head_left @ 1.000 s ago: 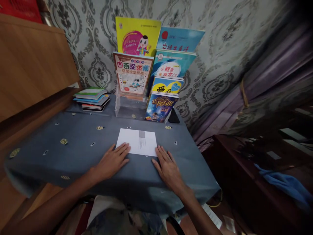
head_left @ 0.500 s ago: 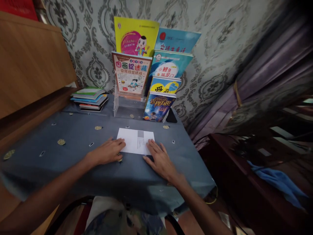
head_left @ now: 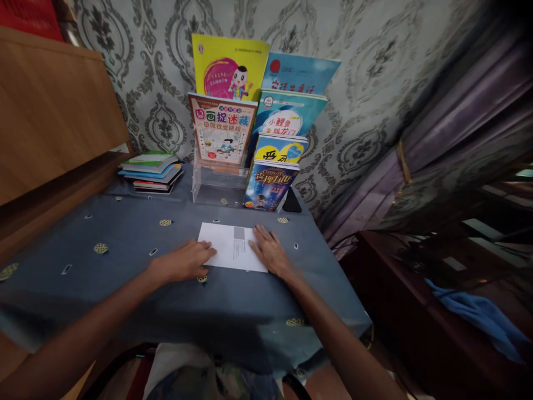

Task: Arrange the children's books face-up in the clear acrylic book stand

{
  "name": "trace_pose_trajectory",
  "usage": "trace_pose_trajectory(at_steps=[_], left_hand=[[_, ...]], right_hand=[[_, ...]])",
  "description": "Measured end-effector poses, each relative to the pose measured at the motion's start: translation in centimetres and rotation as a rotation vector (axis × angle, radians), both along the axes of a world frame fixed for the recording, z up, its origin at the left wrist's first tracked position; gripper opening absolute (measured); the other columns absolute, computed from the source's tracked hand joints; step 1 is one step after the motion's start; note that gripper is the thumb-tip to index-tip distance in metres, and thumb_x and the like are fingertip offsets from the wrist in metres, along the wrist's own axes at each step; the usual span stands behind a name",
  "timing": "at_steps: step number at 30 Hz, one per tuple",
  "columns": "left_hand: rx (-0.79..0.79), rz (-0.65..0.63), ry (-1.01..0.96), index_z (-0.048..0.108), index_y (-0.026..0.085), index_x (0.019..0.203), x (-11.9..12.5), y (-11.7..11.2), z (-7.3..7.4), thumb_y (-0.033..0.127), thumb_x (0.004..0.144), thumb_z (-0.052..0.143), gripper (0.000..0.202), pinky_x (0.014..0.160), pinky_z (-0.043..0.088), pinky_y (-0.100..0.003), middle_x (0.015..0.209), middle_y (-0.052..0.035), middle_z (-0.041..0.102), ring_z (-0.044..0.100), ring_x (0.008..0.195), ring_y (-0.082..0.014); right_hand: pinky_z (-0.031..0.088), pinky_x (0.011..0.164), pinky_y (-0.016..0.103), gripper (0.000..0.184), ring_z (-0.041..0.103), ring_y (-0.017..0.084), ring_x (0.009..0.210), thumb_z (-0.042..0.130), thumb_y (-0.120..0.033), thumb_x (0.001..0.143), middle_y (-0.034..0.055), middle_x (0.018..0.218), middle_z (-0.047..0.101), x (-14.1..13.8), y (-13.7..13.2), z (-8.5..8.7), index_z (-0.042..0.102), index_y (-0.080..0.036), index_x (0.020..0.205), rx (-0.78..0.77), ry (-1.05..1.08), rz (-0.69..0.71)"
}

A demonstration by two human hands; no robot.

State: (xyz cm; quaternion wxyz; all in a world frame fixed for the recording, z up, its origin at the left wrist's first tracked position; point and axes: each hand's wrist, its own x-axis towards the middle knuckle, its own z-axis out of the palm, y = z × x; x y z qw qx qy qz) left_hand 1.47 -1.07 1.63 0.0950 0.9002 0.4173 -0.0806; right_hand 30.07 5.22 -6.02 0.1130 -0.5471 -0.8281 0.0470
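A white sheet of paper with a small grey block and lines of print lies flat on the table's dark blue-grey cloth. My left hand rests at the paper's left edge, its fingertips on the sheet and its fingers loosely apart. Across from it, my right hand lies flat over the right edge with the fingers stretched forward, hiding that edge in part. Neither hand grips anything.
Behind the paper, a clear acrylic stand carries several upright children's books. Back left is a pile of books. A black phone-like slab lies beside the stand. Right of the table, a dark red cabinet bears a blue cloth.
My right hand has slid forward along the paper's right edge, with its thumb now close in. My left hand stays at the left edge. The view has shifted slightly.
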Motion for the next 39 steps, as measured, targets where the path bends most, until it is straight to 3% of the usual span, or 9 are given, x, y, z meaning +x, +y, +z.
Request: trace_pose_trajectory(at_steps=[4,8,16,23,25,28,31,35,39], left_hand=[[0.06,-0.027,0.047,0.055,0.017,0.121,1.0,0.0,0.1,0.014,0.091,0.053,0.03,0.105,0.043,-0.042,0.129,-0.0136,0.061,0.06,0.117,-0.0267],[0.107,-0.06,0.086,0.049,0.015,0.129,1.3,-0.7,-0.1,0.006,0.09,0.046,0.04,0.106,0.043,-0.043,0.13,-0.0154,0.059,0.054,0.127,-0.0282],[0.064,-0.103,-0.006,0.041,0.018,0.14,-0.5,-0.9,-2.0,0.023,0.094,0.049,0.048,0.111,0.038,-0.046,0.143,-0.0175,0.052,0.048,0.136,-0.0315],[-0.005,-0.163,0.024,0.041,0.018,0.144,-0.7,-2.1,-0.9,0.027,0.085,0.064,0.064,0.114,0.034,-0.051,0.149,-0.0195,0.048,0.046,0.138,-0.0363],[-0.041,-0.186,0.045,0.034,0.019,0.15,-1.2,-3.4,-0.9,0.033,0.081,0.07,0.079,0.116,0.03,-0.054,0.157,-0.0213,0.038,0.036,0.145,-0.0397],[-0.061,-0.199,0.056,0.023,0.016,0.156,-1.6,-5.5,-1.8,0.043,0.077,0.075,0.098,0.118,0.026,-0.058,0.163,-0.0264,0.02,0.016,0.151,-0.0436],[0.0,-0.159,0.014,0.023,0.016,0.156,-1.4,-7.1,-3.1,0.045,0.089,0.065,0.084,0.118,0.025,-0.059,0.163,-0.0258,0.018,0.011,0.152,-0.0425],[-0.019,-0.116,-0.162,0.041,0.023,0.149,-1.1,-7.4,-2.6,0.027,0.1,0.046,0.049,0.118,0.031,-0.052,0.158,-0.015,0.039,0.031,0.149,-0.0339],[-0.221,0.108,-0.593,0.066,0.022,0.122,-0.9,-5.6,0.1,0.029,0.101,0.04,0.034,0.096,0.05,-0.035,0.122,-0.0052,0.072,0.066,0.111,-0.0221]], right_hand=[[0.029,0.12,0.053,0.06,0.036,0.028,0.148,0.029,-0.045,0.103,0.0181,0.156,0.042,0.5,-1.0,-0.8,0.044,-0.011,0.15,0.045,0.0,0.003],[0.03,0.119,0.052,0.063,0.038,0.029,0.147,0.03,-0.05,0.102,0.0175,0.155,0.044,1.0,-3.6,-0.8,0.044,-0.012,0.15,0.073,-0.009,0.017],[0.033,0.118,0.054,0.063,0.04,0.029,0.145,0.038,-0.052,0.102,0.0146,0.156,0.044,3.1,-10.5,-0.7,0.035,-0.02,0.156,0.125,-0.016,0.141],[0.033,0.116,0.06,0.079,0.038,0.034,0.145,0.051,-0.058,0.095,0.0182,0.155,0.044,2.9,-15.8,-0.9,0.027,-0.019,0.158,0.173,0.002,0.237],[0.035,0.115,0.061,0.07,0.04,0.034,0.144,0.054,-0.05,0.096,0.0184,0.151,0.049,2.5,-17.6,-1.2,0.033,-0.019,0.155,0.213,0.047,0.247],[0.041,0.111,0.059,0.043,0.054,0.03,0.132,0.052,-0.025,0.098,0.0143,0.132,0.064,2.0,-19.4,-1.4,0.053,-0.024,0.141,0.292,0.166,0.208],[0.049,0.104,0.055,0.035,0.066,0.025,0.111,0.05,-0.012,0.095,0.0086,0.109,0.072,1.6,-19.6,-0.8,0.065,-0.027,0.122,0.339,0.338,0.198],[0.059,0.088,0.043,0.025,0.071,0.023,0.099,0.051,-0.017,0.095,0.0079,0.099,0.074,1.5,-18.0,1.5,0.071,-0.027,0.108,0.242,0.612,0.182],[0.061,0.079,0.036,0.02,0.072,0.023,0.088,0.065,-0.038,0.091,0.0071,0.095,0.076,0.8,-15.6,3.7,0.074,-0.024,0.102,0.064,0.928,-0.05]])
